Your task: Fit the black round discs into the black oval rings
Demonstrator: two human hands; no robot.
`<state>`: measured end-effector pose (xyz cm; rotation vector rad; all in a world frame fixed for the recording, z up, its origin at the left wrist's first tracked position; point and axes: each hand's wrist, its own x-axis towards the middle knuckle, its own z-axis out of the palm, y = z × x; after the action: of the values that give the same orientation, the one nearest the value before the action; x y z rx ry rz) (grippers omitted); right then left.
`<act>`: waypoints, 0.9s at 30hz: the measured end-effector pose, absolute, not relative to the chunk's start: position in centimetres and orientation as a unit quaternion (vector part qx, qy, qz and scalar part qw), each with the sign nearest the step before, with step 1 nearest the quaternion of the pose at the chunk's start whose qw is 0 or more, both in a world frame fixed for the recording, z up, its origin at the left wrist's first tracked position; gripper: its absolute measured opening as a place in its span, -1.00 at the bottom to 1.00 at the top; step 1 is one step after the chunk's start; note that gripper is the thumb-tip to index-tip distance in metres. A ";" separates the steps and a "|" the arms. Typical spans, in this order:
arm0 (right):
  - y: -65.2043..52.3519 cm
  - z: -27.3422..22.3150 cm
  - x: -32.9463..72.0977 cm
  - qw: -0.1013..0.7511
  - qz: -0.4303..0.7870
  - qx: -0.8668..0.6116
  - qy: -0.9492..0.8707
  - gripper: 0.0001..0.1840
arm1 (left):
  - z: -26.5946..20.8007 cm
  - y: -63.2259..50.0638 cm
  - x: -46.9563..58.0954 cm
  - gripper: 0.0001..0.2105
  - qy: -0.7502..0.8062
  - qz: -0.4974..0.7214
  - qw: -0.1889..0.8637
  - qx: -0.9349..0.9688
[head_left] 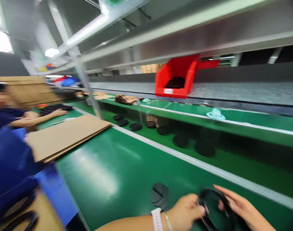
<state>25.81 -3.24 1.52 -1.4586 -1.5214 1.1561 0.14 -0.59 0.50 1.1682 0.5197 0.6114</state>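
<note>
Both hands share a grip on a black ring-shaped part (212, 205) at the near edge of the green desk (108, 173): the left hand (185, 211) pinches its rim, the right hand (240, 207) curls fingers round its far side. A small black stack (159, 194) sits just left of the ring; a cardboard sheet (64, 136) lies well beyond it.

Bare forearms, white watch strap (157, 218) and thin bracelet (167, 219) on left wrist

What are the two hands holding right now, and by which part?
Both hold one blurred black ring-shaped part: left hand pinches its left rim, right hand grips its right rim.
</note>
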 end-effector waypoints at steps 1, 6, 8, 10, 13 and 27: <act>-3.4 1.7 25.7 0.381 0.482 -0.539 -0.576 -0.19 | 0.9 -0.9 0.0 -0.38 0.241 0.319 0.770 0.498; -3.2 2.4 25.9 0.481 0.545 -0.451 -0.519 -0.27 | 2.9 -0.3 -0.6 -0.58 0.339 0.313 0.769 0.443; -3.0 2.4 26.1 0.477 0.568 -0.431 -0.513 -0.30 | 3.0 0.0 -0.5 -0.58 0.361 0.305 0.763 0.442; -3.0 2.3 26.2 0.471 0.584 -0.419 -0.512 -0.29 | 2.9 -0.2 -0.4 -0.58 0.372 0.303 0.756 0.445; -3.2 2.2 26.3 0.464 0.593 -0.410 -0.515 -0.28 | 3.0 -0.6 -0.4 -0.58 0.374 0.295 0.750 0.459; -3.3 2.2 26.2 0.478 0.593 -0.406 -0.505 -0.32 | 3.5 -0.2 -0.9 -0.65 0.353 0.233 0.754 0.502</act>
<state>26.16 -3.32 2.17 -0.9905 -1.2339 1.4479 -0.92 -0.20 3.47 1.0945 0.7711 0.5082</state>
